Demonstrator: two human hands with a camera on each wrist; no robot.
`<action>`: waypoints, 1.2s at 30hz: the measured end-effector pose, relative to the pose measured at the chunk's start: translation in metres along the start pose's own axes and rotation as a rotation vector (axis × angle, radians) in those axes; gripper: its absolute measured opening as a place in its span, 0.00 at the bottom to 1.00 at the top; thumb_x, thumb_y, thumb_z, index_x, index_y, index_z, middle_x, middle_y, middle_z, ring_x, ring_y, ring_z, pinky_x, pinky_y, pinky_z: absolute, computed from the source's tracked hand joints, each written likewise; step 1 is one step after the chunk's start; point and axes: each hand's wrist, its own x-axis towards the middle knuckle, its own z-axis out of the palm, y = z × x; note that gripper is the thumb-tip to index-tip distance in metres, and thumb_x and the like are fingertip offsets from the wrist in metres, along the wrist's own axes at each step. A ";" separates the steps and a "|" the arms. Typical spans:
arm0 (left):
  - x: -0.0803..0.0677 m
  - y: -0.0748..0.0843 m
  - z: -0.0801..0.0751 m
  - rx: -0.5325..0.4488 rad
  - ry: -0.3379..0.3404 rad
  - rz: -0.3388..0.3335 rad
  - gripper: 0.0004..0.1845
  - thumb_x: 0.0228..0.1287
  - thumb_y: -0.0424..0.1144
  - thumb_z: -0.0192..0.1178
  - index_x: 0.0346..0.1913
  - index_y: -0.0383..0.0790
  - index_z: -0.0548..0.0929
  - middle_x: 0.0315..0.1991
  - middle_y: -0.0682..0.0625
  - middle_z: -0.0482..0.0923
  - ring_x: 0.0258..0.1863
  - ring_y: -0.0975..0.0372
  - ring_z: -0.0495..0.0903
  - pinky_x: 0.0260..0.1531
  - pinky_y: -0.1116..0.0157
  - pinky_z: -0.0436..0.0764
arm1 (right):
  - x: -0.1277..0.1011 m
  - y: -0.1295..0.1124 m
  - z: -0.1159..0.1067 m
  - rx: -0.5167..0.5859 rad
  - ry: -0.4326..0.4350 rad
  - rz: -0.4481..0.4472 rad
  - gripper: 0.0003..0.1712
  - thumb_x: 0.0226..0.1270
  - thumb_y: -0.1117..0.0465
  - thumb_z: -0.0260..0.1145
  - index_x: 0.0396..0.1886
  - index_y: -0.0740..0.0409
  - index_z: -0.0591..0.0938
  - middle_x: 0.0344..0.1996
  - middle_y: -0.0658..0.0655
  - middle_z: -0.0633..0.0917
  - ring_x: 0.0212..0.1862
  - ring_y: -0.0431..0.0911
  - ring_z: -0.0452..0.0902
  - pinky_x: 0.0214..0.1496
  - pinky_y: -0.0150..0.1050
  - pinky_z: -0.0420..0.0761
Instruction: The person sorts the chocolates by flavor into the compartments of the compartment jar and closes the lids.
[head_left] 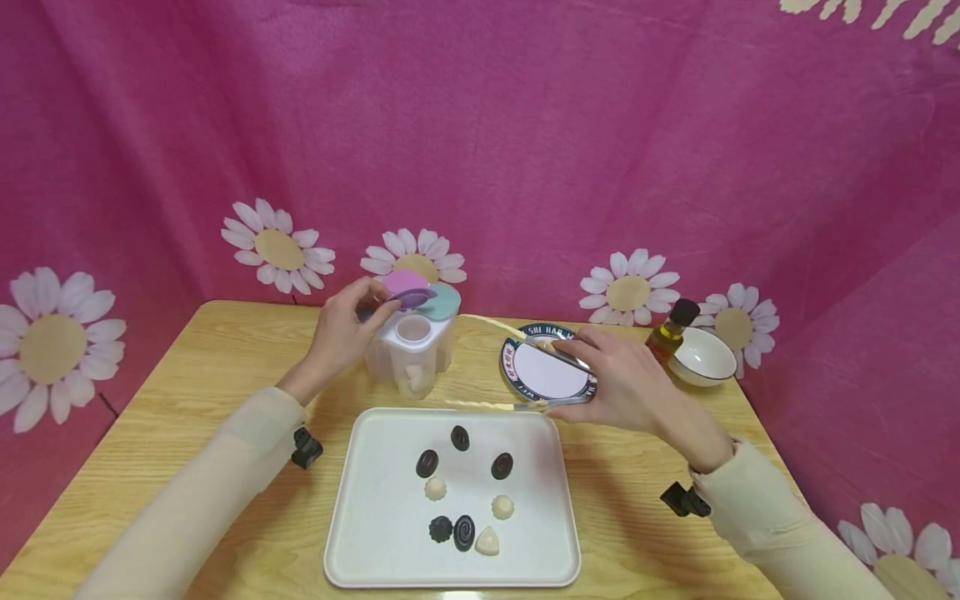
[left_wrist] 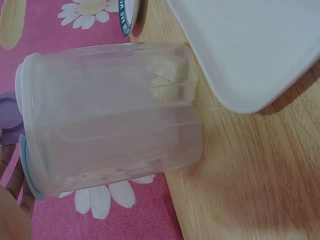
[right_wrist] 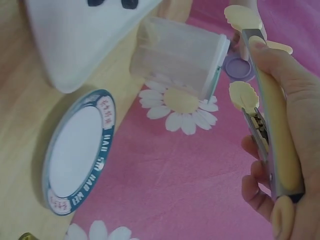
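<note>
My left hand pinches the raised purple lid of a clear multi-compartment storage box. The front compartment's round mouth is uncovered, and pale pieces lie at its bottom in the left wrist view. Pink and teal lids cover other compartments. In my right hand is a pair of food tongs with cream, leaf-shaped tips. Their arms are spread wide, with nothing between the tips, to the right of the box.
A white tray in front holds several dark and cream chocolate-like pieces. Behind the tongs lies a blue-rimmed plate. A dark-capped bottle and a white bowl stand at the right. Pink flowered cloth hangs behind the wooden table.
</note>
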 end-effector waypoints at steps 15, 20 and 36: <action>-0.001 0.002 -0.001 -0.015 -0.009 -0.024 0.10 0.72 0.36 0.68 0.50 0.36 0.82 0.46 0.40 0.86 0.45 0.50 0.83 0.50 0.55 0.84 | -0.045 -0.016 0.016 0.018 -0.111 0.022 0.41 0.41 0.34 0.84 0.52 0.51 0.85 0.42 0.47 0.87 0.38 0.37 0.80 0.38 0.35 0.82; -0.001 0.003 0.000 -0.006 -0.008 -0.021 0.10 0.72 0.36 0.68 0.50 0.36 0.82 0.46 0.40 0.86 0.45 0.51 0.83 0.51 0.56 0.84 | -0.056 -0.021 0.026 0.046 -0.155 0.017 0.37 0.43 0.37 0.84 0.51 0.50 0.85 0.42 0.46 0.87 0.39 0.36 0.79 0.39 0.35 0.82; -0.002 0.001 0.001 -0.007 -0.004 -0.010 0.10 0.72 0.36 0.68 0.50 0.36 0.82 0.46 0.40 0.86 0.44 0.52 0.84 0.48 0.65 0.82 | -0.068 -0.037 0.064 0.137 -0.191 -0.086 0.24 0.47 0.42 0.84 0.41 0.43 0.86 0.33 0.38 0.80 0.29 0.28 0.66 0.29 0.23 0.65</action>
